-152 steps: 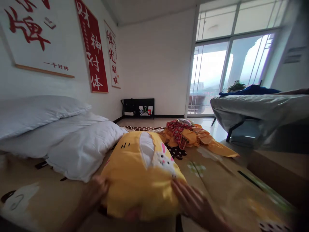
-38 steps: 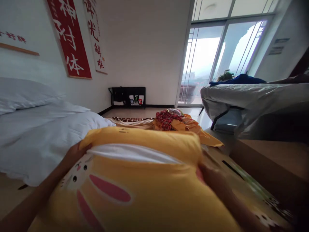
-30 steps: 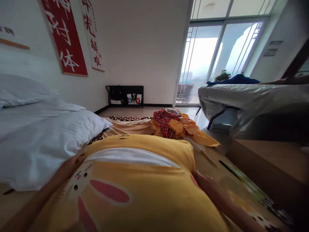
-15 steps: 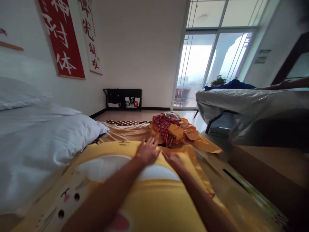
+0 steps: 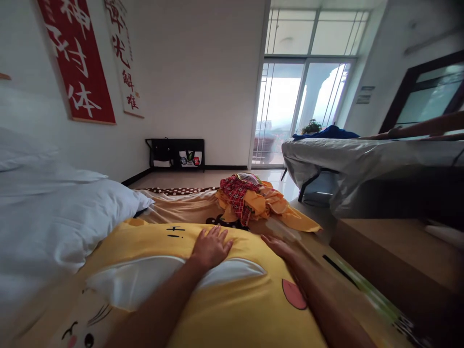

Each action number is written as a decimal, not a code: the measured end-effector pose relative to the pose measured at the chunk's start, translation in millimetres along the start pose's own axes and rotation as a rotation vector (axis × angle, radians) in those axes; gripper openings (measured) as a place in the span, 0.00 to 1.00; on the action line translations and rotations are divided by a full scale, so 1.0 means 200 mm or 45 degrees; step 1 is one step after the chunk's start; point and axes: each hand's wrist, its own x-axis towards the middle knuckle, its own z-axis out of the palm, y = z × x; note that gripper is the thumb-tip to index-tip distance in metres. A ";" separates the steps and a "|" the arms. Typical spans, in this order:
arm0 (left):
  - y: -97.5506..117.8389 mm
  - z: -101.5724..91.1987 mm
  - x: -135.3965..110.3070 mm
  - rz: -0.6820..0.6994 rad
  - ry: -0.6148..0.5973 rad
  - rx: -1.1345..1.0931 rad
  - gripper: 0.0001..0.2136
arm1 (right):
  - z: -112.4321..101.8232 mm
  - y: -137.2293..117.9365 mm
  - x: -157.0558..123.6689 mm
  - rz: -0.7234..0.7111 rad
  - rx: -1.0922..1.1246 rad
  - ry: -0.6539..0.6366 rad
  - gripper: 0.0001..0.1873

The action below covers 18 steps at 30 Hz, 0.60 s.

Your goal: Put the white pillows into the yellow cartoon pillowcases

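Observation:
A plump yellow pillow [image 5: 232,304] with printed cartoon features lies in front of me. Two slits in its yellow cover show a white filling or inner pillow [image 5: 145,278]. My left hand [image 5: 212,247] rests palm down on the pillow's top, near its far edge, fingers spread. At the far right edge, my right hand [image 5: 278,247] lies against the pillow's side with its fingers stretched out; its palm is hidden. Below the right hand a pink cheek patch [image 5: 294,294] shows on the cover. A white cartoon face is partly visible at lower left.
White pillows [image 5: 105,212] are heaped at the left. Beyond the yellow pillow lies a pile of orange and red plaid cloth [image 5: 250,198]. A cardboard box [image 5: 391,241] stands at right, below a plastic-covered table [image 5: 362,150] where another person's arm [image 5: 427,126] reaches in.
My hands have moved apart, the right one outward to the pillow's right side. The pillow looks fuller, and the loose orange-yellow cloth along its right edge no longer shows. My view has shifted slightly right.

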 end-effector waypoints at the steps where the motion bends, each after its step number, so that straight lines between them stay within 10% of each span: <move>1: 0.00 0.01 0.00 -0.005 0.012 0.002 0.25 | -0.06 -0.03 0.00 0.025 -0.032 0.012 0.16; 6: -0.03 0.00 0.00 0.026 0.077 -0.002 0.23 | -0.28 -0.38 -0.14 -0.110 -0.080 0.144 0.20; 13: -0.10 -0.03 0.00 0.041 0.093 -0.136 0.19 | -0.13 -0.75 -0.47 -0.496 0.146 0.100 0.24; 18: -0.06 -0.14 -0.08 0.170 0.882 -0.350 0.15 | -0.23 -0.68 -0.49 -0.572 0.240 -0.073 0.31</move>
